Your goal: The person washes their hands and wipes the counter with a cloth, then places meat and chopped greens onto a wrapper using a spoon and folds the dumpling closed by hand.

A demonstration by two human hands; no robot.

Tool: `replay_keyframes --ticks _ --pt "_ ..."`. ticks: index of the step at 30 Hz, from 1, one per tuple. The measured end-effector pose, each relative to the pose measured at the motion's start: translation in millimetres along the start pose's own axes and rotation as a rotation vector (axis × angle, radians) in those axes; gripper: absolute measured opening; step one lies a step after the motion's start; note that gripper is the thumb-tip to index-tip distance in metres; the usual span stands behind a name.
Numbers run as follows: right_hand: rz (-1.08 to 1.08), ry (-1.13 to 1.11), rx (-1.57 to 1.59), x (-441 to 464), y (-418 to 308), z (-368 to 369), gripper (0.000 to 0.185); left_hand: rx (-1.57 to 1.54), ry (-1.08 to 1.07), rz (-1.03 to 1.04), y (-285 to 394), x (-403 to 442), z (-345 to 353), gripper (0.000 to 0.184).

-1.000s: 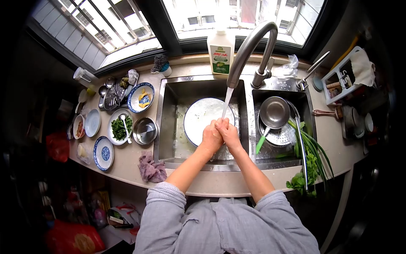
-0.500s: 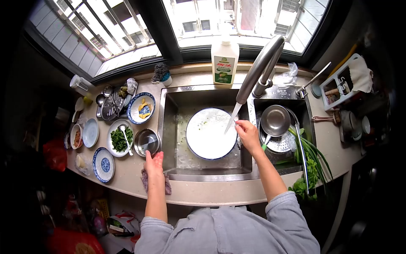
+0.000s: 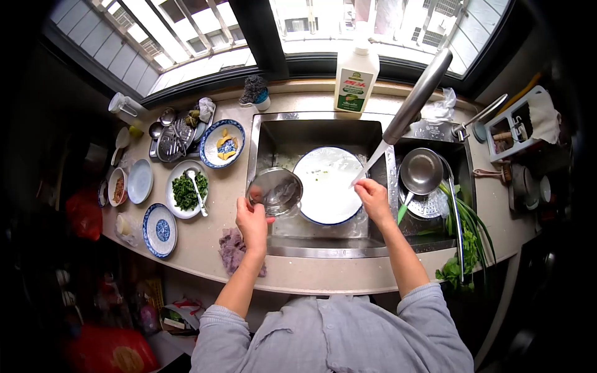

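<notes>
My left hand (image 3: 252, 224) grips a small shiny bowl (image 3: 275, 191) by its near left side, over the left edge of the sink (image 3: 323, 252). Whether the bowl is metal or glass I cannot tell. In the sink sits a wide white basin (image 3: 326, 196) with a dark blue rim and a few green bits inside. Water runs into it from the faucet (image 3: 413, 99). Close to the stream, at the basin's right side, my right hand (image 3: 374, 200) has thumb and fingertips pinched together; anything between them is hidden.
Left of the sink are a plate of chopped greens (image 3: 183, 193) with a spoon, a blue-rimmed bowl (image 3: 217, 160) and a purple cloth (image 3: 233, 248). The right basin holds a metal ladle (image 3: 423, 171) and long green vegetables (image 3: 466, 236). Behind stands a white bottle (image 3: 356, 81).
My left hand has lifted the small bowl off the counter and carried it right, over the sink edge. My right hand stays by the water, fingers still pinched. The whole view has shifted somewhat.
</notes>
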State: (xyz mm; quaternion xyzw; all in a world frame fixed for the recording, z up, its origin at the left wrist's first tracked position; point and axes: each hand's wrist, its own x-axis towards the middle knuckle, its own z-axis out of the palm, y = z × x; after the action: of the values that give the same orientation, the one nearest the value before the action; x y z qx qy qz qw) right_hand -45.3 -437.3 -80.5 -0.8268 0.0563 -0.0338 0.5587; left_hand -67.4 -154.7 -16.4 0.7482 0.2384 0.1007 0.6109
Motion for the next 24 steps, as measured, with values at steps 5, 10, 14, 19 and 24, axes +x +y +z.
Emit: replay_keyframes --ticks 5,10,14,19,24 --pt "0.020 0.056 0.020 -17 -7 2 0.017 0.452 0.011 0.500 12 -8 18 0.021" --pt "-0.083 0.174 -0.090 -22 -5 -30 0.016 0.256 0.017 0.531 17 -13 46 0.024" --pt "-0.069 0.235 -0.109 1 -2 -62 0.015 -0.235 -0.309 -0.074 1 -31 89 0.011" --pt "-0.088 0.249 -0.062 30 7 -90 0.016 -0.195 -0.377 -0.417 6 -54 126 0.011" --pt "-0.188 0.211 -0.125 34 17 -119 0.016 0.581 -0.190 0.524 3 -87 114 0.009"
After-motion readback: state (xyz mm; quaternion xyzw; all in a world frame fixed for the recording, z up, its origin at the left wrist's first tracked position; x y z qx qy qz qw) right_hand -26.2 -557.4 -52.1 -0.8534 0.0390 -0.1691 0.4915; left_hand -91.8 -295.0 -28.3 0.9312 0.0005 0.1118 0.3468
